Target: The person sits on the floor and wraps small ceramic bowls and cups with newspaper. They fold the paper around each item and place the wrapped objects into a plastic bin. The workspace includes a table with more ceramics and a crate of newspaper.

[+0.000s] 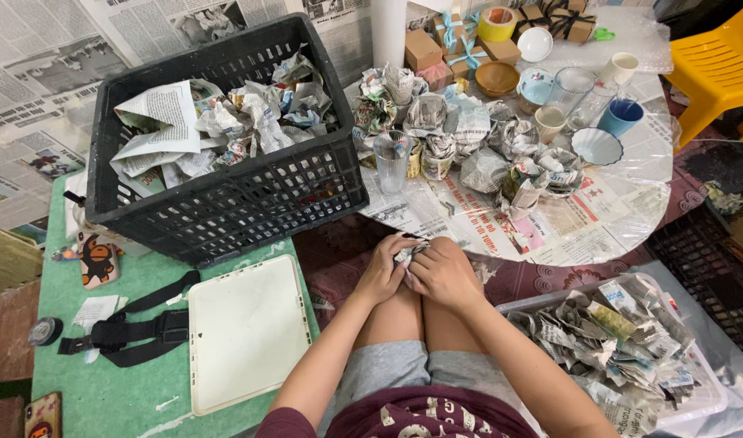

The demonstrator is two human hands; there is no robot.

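Note:
Both hands rest on my knees and close around one small bundle of crumpled newspaper (408, 254). My left hand (383, 269) grips its left side, and my right hand (446, 272) covers its right side and top. What the paper wraps is hidden. Just ahead, a low round table (614, 219) covered with newspaper and clear plastic holds several newspaper-wrapped bundles (485, 158) and an upright clear glass (391, 160).
A black plastic crate (225, 203) of crumpled newspaper sits at left on a green surface (112, 381), beside a white tray (248, 331) and a black strap (132, 331). Cups, bowls, tape and gift boxes stand at the table's back. A bin of wrapped bundles (623, 341) lies at right; a yellow chair (716, 65) stands at far right.

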